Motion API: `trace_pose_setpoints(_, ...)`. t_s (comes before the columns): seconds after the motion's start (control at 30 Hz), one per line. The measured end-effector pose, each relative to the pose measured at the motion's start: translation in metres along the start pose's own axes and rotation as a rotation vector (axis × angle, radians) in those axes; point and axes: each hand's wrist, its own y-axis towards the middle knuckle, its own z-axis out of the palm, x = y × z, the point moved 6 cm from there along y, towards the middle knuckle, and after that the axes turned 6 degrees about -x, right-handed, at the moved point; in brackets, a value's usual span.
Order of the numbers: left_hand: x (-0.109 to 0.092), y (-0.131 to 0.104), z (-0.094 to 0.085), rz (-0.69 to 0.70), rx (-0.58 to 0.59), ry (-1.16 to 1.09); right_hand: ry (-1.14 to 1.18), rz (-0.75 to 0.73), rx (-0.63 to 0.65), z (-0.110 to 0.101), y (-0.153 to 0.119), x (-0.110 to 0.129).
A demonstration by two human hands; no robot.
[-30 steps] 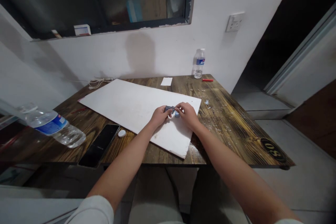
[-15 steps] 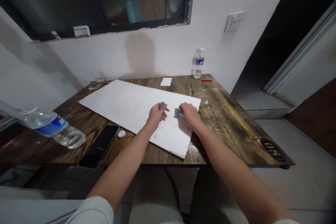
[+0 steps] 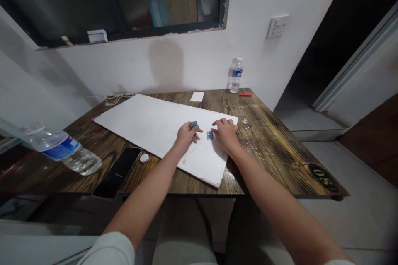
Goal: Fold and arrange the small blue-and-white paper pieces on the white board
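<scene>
**Inspector:** Item one, the small grey block [image 3: 194,124]. It sits at your left hand [image 3: 185,134], pinched at the fingertips, low over the white board [image 3: 149,122]. Item two, a second grey block [image 3: 210,134], lies flat on the board between your two hands.

**Operator:** Which hand is closer to the second one?

**Inspector:** Your right hand [image 3: 227,133]. The block lies just to its left, at the tip of the thumb; whether thumb and block touch, I cannot tell. The fingers of that hand are loosely curled, palm down, holding nothing. Your left hand is closed on the first block only.

**Operator:** And how do the two blocks lie to each other?

**Inspector:** Near, not touching. The held one is up and to the left of the loose one. Both are too small to judge a long axis.

**Operator:** Surroundings?

**Inspector:** Board on a wooden table [image 3: 280,149]; phone [image 3: 118,170] and lying bottle [image 3: 62,149] well off to your left
</scene>
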Motion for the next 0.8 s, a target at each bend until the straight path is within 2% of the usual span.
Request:
trace_pose_setpoints(0.13, 0.001, -0.001, 0.003, 0.009, 0.058, 0.039, 0.118, 0.012, -0.042, -0.006, 0.002, 0.004)
trace_pose_setpoints(0.3, 0.001, -0.004, 0.006, 0.049, 0.121, 0.134, 0.246, -0.103, 0.004, -0.004, 0.000, 0.017)
trace_pose_setpoints(0.47, 0.003, -0.005, 0.010, 0.130, 0.169, 0.248, 0.273, -0.122, 0.070, 0.000, -0.001, 0.020)
trace_pose_setpoints(0.8, -0.010, -0.015, 0.014, 0.256, 0.248, 0.446, 0.263, -0.102, 0.059, -0.001, 0.000, 0.020)
